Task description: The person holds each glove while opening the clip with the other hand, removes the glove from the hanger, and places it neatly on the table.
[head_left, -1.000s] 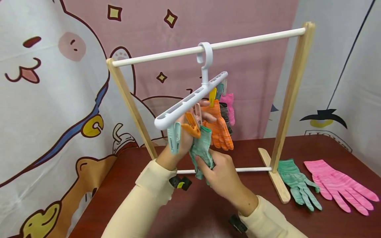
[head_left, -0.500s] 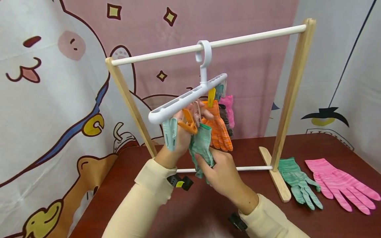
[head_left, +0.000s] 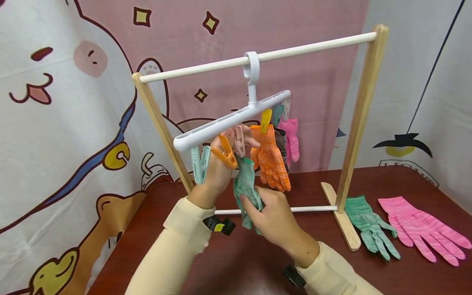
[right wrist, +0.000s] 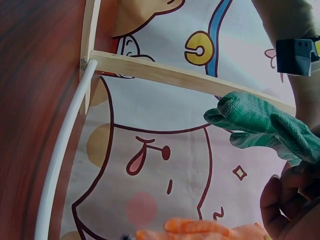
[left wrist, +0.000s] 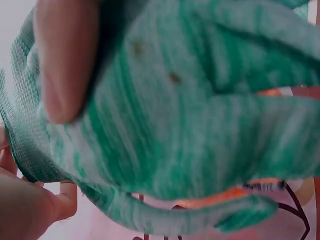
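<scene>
A green-and-white knit glove (head_left: 246,180) hangs with its cuff against the lower end of a pink clothespin (head_left: 239,142). My right hand (head_left: 274,213) grips the glove around its middle. In the left wrist view the glove (left wrist: 165,110) fills most of the picture; in the right wrist view its fingers (right wrist: 250,117) point away from the hand. My left hand (head_left: 217,172) is raised behind the pegs, its fingers around the pink clothespin; their contact is partly hidden. An orange clothespin (head_left: 224,152) sits tilted in front of that hand. The white hanger (head_left: 232,121) above carries the pegs.
A yellow clothespin (head_left: 265,121) holds an orange glove (head_left: 273,157), with dark and pink gloves behind. A pale teal clothespin (head_left: 200,164) hangs at the hanger's near end. The wooden rack (head_left: 363,114) stands on the table, with green (head_left: 370,227) and pink gloves (head_left: 424,231) to its right.
The hanger has turned, its near end swinging left and its far end right. My left hand and the pegs have shifted left; the glove's cuff has followed slightly. The right hand keeps its grip.
</scene>
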The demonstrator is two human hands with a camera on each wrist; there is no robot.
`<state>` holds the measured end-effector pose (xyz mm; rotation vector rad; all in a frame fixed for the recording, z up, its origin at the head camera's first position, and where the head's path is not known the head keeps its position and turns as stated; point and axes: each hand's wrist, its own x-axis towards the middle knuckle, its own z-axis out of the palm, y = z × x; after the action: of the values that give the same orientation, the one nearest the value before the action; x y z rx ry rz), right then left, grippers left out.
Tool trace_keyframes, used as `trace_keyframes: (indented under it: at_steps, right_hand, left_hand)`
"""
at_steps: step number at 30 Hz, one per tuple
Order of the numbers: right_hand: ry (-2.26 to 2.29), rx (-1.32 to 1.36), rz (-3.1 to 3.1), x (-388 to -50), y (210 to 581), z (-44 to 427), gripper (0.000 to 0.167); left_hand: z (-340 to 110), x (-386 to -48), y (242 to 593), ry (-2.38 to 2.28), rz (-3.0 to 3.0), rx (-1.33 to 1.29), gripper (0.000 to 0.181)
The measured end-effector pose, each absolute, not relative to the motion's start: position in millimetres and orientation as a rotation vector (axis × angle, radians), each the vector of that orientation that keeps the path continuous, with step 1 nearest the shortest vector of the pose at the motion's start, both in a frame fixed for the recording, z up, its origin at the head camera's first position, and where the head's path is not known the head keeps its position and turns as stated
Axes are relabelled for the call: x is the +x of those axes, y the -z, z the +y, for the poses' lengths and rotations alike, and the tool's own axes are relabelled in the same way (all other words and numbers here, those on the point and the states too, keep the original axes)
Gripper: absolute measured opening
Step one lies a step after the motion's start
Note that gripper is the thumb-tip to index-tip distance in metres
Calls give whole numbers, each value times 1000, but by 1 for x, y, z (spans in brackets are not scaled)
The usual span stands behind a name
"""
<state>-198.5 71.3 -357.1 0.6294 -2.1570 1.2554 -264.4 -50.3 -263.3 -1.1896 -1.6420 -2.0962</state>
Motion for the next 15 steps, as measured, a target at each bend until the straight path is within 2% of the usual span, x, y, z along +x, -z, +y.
trace_keyframes:
  at_steps: [5, 6, 8, 12, 15]
  right_hand:
    - [-1246, 633, -2155, -199, 356, 71, 17]
    - [-1244, 634, -2153, -199, 355, 71, 18]
    - [-1239, 636, -2148, -199, 356, 72, 21]
    - [-1249, 647, -2144, -198, 355, 72, 22]
    - [-1244, 639, -2149, -197, 355, 73, 23]
  left_hand:
    - [-54, -266, 266, 1992, -1715, -1147, 81]
    - [-57, -265, 268, 1955, -1755, -1119, 80]
    - [-65, -263, 272, 1858, -1855, -1007, 71]
    - [-83, -258, 286, 1770, -2058, -717, 42]
    - [-96, -259, 303, 1781, -2028, -595, 32]
